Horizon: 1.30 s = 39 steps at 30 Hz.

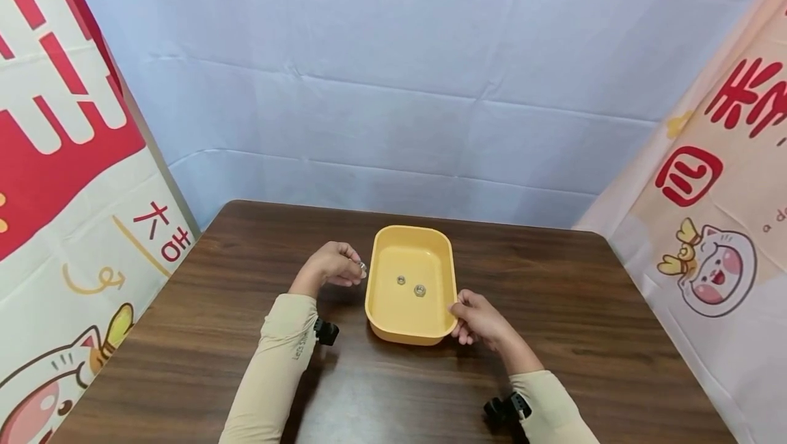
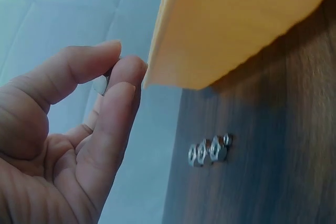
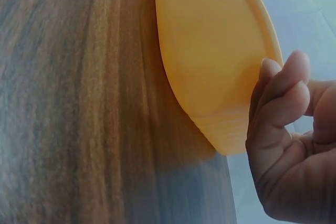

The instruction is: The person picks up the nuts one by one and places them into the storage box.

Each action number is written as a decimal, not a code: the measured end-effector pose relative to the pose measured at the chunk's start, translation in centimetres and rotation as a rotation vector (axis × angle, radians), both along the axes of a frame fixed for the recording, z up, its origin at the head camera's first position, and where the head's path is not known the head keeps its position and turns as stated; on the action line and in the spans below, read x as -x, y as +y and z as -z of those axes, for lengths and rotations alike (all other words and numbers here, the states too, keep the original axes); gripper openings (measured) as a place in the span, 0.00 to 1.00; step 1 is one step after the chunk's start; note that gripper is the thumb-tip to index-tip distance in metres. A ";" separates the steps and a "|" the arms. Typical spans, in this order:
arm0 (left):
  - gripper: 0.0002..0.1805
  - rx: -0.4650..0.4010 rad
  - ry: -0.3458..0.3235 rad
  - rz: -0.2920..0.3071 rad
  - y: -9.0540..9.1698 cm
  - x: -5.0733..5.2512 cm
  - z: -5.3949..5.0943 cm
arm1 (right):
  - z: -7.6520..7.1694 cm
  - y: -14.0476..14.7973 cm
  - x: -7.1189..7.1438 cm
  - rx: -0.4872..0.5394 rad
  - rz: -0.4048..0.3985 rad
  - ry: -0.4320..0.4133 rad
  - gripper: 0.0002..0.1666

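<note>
A person's two bare hands work at a yellow tray (image 1: 412, 259) on a dark brown wooden table (image 1: 393, 389). The tray is rectangular with rounded corners and raised walls, and sits near the table's middle, its longer sides running away from the person.

The left hand (image 1: 335, 265) is just outside the tray's left rim, thumb and fingertips pinching a small metal piece (image 1: 363, 268), mostly covered by the fingers. Only a narrow gap shows between this piece and the rim. The right hand (image 1: 482, 321) grips the tray's right rim near the closer corner, thumb on the edge and fingers curled against the outer wall.

Inside the tray lie two metal nuts, a smaller one (image 1: 401, 280) and a larger one (image 1: 420, 290) nearer the person. They are apart from each other and from the walls, with yellow floor all around them. The left wrist view also shows a short row of nuts (image 2: 210, 150) on the wood beside the tray, close together; the last is smallest.

A strip of wood separates the tray from the table's far edge. Wider stretches run out to both sides and toward the person. Beyond the far edge hangs a pale blue cloth (image 1: 381, 89), with printed banners at left (image 1: 61, 177) and right (image 1: 695, 225).
</note>
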<state>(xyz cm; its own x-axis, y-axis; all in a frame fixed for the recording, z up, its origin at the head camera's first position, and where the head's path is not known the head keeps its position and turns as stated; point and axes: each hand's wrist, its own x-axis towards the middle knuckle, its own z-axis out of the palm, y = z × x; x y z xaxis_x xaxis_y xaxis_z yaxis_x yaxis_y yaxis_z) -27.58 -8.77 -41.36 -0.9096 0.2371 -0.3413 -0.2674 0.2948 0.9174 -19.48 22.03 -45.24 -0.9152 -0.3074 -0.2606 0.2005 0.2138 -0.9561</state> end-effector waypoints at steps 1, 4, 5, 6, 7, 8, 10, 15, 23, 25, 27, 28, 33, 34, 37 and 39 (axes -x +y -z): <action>0.13 0.000 0.000 0.009 0.2 0.1 -0.1 | -0.1 0.0 0.0 0.000 -0.001 0.003 0.08; 0.12 0.004 -0.007 0.026 0.7 0.2 -0.4 | -0.2 0.0 0.0 0.002 0.002 -0.002 0.08; 0.12 0.005 -0.010 0.028 0.9 0.3 -0.5 | -0.2 0.0 0.0 0.003 0.003 -0.005 0.08; 0.12 0.010 -0.012 0.030 1.0 0.3 -0.6 | -0.2 0.0 -0.1 0.003 0.003 -0.008 0.08; 0.12 0.013 -0.015 0.030 1.1 0.4 -0.6 | -0.1 -0.1 -0.1 0.005 0.004 -0.008 0.08; 0.12 0.020 -0.016 0.030 1.2 0.5 -0.6 | -0.1 -0.1 -0.1 0.006 0.005 -0.009 0.08; 0.11 0.033 -0.018 0.033 1.4 0.6 -0.7 | 0.0 -0.1 -0.1 0.008 0.003 -0.004 0.08; 0.10 0.073 -0.013 0.052 2.1 0.9 -0.8 | 0.2 -0.2 0.1 0.000 0.014 -0.005 0.07; 0.07 0.121 0.007 0.110 3.4 1.1 -1.4 | 0.3 -0.2 0.0 -0.003 0.015 0.002 0.07; 0.07 0.137 0.007 0.119 3.6 1.2 -1.4 | 0.4 -0.2 0.0 -0.003 0.015 -0.001 0.07; 0.06 0.148 0.004 0.124 3.9 1.4 -1.3 | 0.4 -0.2 0.0 -0.005 0.019 -0.006 0.07; 0.06 0.147 0.002 0.125 4.0 1.6 -1.2 | 0.4 -0.2 0.0 -0.005 0.023 -0.007 0.07; 0.05 0.150 -0.005 0.130 4.7 2.1 -1.1 | 0.2 -0.2 -0.1 -0.004 0.026 -0.005 0.08; 0.05 0.153 -0.006 0.131 4.8 2.1 -1.2 | 0.2 -0.2 -0.1 -0.003 0.027 -0.005 0.08; 0.04 0.163 -0.020 0.138 5.1 2.2 -1.2 | 0.3 -0.1 0.0 0.001 0.022 -0.008 0.08; 0.04 0.170 -0.031 0.148 5.3 2.3 -1.4 | 0.4 -0.1 0.0 0.007 0.020 -0.012 0.07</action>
